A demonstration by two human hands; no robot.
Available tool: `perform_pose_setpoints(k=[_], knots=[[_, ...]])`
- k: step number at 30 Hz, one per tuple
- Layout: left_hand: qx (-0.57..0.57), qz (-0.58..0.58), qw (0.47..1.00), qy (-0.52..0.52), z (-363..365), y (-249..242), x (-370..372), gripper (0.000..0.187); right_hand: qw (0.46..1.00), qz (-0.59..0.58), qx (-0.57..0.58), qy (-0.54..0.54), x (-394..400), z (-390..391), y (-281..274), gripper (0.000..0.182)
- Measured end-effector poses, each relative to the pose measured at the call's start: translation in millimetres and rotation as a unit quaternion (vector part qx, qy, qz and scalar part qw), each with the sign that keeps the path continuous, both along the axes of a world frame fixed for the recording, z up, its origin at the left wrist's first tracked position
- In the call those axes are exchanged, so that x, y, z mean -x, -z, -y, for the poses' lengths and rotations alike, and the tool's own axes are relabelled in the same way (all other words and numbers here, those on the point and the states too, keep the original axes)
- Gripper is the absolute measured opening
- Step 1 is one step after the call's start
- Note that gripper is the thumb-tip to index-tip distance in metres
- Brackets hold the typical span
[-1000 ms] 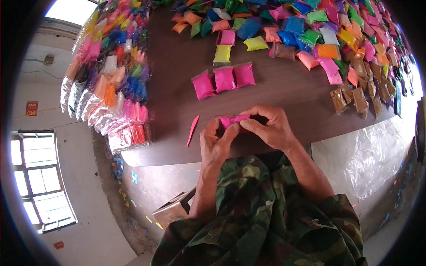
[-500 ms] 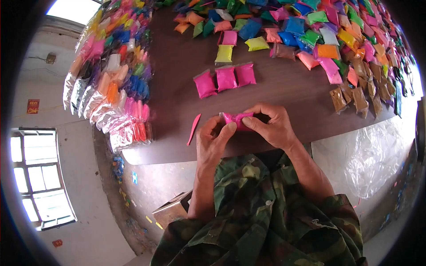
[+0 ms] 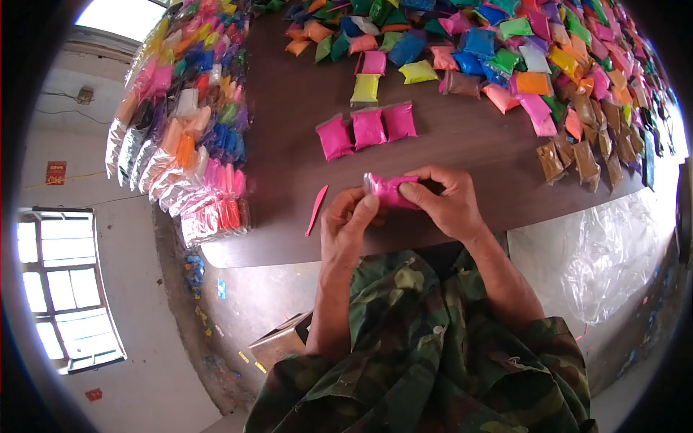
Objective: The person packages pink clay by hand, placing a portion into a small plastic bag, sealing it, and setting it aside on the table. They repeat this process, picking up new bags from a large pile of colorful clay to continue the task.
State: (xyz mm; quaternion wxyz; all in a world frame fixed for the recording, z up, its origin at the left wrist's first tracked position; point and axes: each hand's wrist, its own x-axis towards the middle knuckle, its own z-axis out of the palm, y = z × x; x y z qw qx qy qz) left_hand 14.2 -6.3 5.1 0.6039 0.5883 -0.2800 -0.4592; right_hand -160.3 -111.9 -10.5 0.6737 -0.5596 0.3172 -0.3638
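Note:
Between my two hands, just above the near part of the table, is a small bright pink packet [image 3: 392, 189] in clear wrap. My left hand [image 3: 348, 218] pinches its left end with thumb and fingers. At the other end my right hand [image 3: 442, 200] grips it, thumb lying across the front. The fingertips behind the packet are partly hidden. A flat pink plastic knife [image 3: 316, 210] lies on the table left of my left hand. Beyond my hands, three similar pink packets [image 3: 369, 128] lie side by side.
Clear bags of coloured packets [image 3: 209, 180] are heaped along the table's left side. A large pile of loose coloured packets [image 3: 480, 43] covers the back and right, with brown packets [image 3: 586, 163] at its near edge. Clear plastic sheeting [image 3: 603, 260] hangs at the right, beyond the brown table's edge.
The packet in my hands has turned so that more of its face and its clear left end show. My left thumb has shifted a little left and up.

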Motion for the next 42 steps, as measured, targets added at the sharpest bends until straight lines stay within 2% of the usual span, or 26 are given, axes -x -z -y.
perform_pose_setpoints(k=[3, 6, 9, 12, 15, 18, 21, 24, 31, 34, 37, 42], knots=[[0.000, 0.043, 0.999, 0.013, -4.5, 9.4, -9.8, 0.033, 1.000, 0.013, 0.029, -0.003, -0.1, 3.0, 2.2, 0.017], [0.009, 0.016, 1.000, 0.007, -5.2, 5.3, -8.9, 0.031, 0.997, 0.000, 0.069, -0.018, -0.4, 3.4, 0.9, 0.017], [0.000, 0.066, 0.998, -0.001, -5.3, 7.0, -7.3, 0.023, 0.999, -0.001, 0.031, -0.032, -0.5, 2.5, -2.4, 0.022], [-0.021, 0.173, 0.985, -0.003, -6.0, 4.1, -9.9, 0.018, 0.996, -0.031, 0.085, -0.027, -2.6, 0.9, -0.4, 0.027], [0.008, 0.325, 0.946, -0.003, -7.4, 5.8, -13.4, 0.016, 0.996, -0.034, 0.080, -0.014, -6.2, -3.6, 1.3, 0.032], [0.004, 0.307, 0.952, -0.008, -10.0, -1.7, -10.2, 0.020, 0.994, -0.087, 0.044, -0.050, 0.4, -6.7, -8.7, 0.030], [-0.012, 0.148, 0.989, -0.007, -15.1, -6.3, -5.0, 0.024, 0.997, -0.060, -0.030, -0.035, 4.3, -15.0, -11.5, 0.027], [-0.009, 0.017, 0.999, -0.043, -11.0, -14.9, 15.7, 0.026, 0.996, -0.026, -0.081, -0.012, 6.3, -23.6, -14.8, 0.025], [0.030, 0.061, 0.997, 0.035, -27.2, 1.4, 0.8, 0.024, 0.997, -0.045, -0.058, -0.035, 8.2, -43.5, -16.8, 0.029], [0.006, 0.062, 0.997, 0.050, -33.9, 2.5, -1.4, 0.022, 0.997, -0.044, -0.051, -0.045, 9.6, -49.9, -24.7, 0.028], [0.029, -0.003, 0.998, 0.052, -38.5, 3.6, 2.0, 0.022, 0.996, -0.057, -0.051, -0.036, 14.2, -57.9, -28.2, 0.026], [0.043, 0.045, 0.997, 0.047, -37.9, 3.2, 7.0, 0.021, 0.994, -0.093, -0.046, -0.029, 22.9, -67.8, -22.9, 0.025]])
